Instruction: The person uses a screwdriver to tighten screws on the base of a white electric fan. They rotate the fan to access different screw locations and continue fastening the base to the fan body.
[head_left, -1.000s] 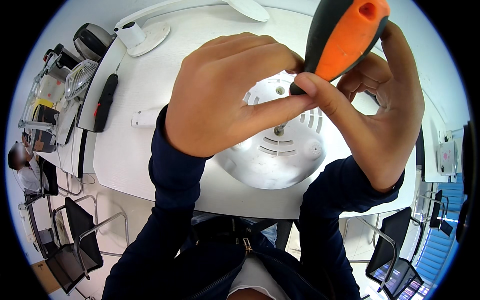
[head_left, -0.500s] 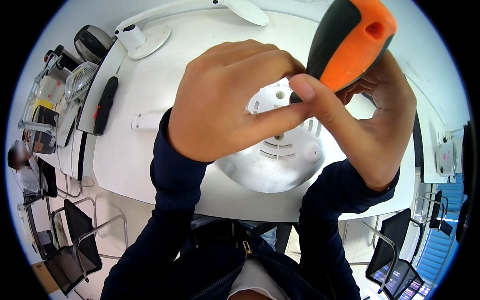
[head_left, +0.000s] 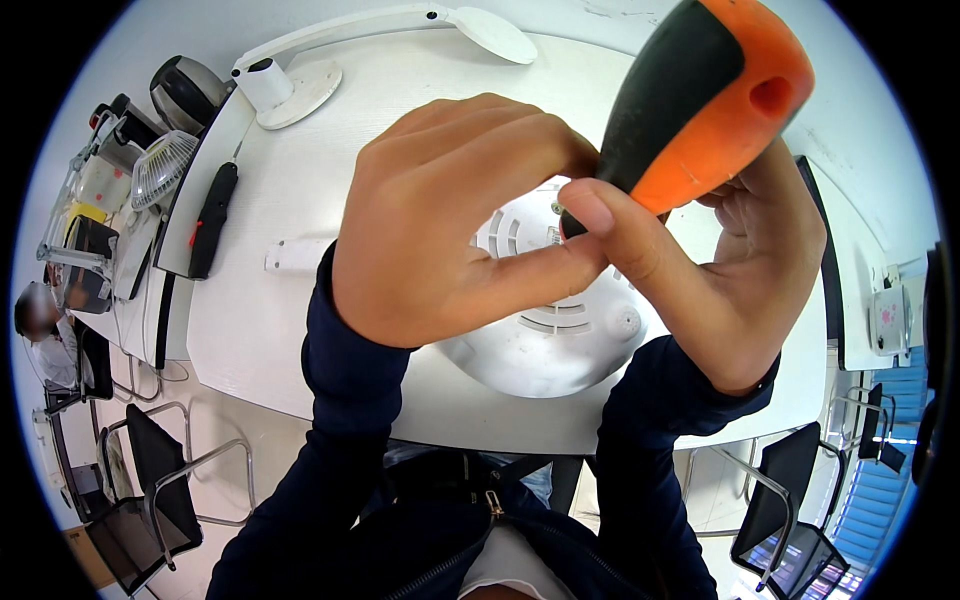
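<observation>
An orange and black screwdriver (head_left: 690,115), its thick handle tilted up toward the camera, is held high above the table between my hands. My right hand (head_left: 735,270) is closed round it, with the thumb against the lower end of the handle. The fingers of my left hand (head_left: 440,230) pinch near the same lower end, thumb tip touching my right thumb. Beneath both hands lies a round silver slotted housing (head_left: 540,365) on the white table. Its far part and the screwdriver's tip are hidden behind my hands.
A white desk lamp (head_left: 290,95) stands at the back left, its arm reaching across. A small white bar-shaped piece (head_left: 297,256) lies left of my left hand. A black screwdriver-like tool (head_left: 212,222) rests near the left edge. Chairs (head_left: 160,480) stand below, and a person (head_left: 55,340) sits far left.
The orange and black handle has tilted further and come slightly down and left at its lower end. Both hands have shifted a little down and left with it, still closed.
</observation>
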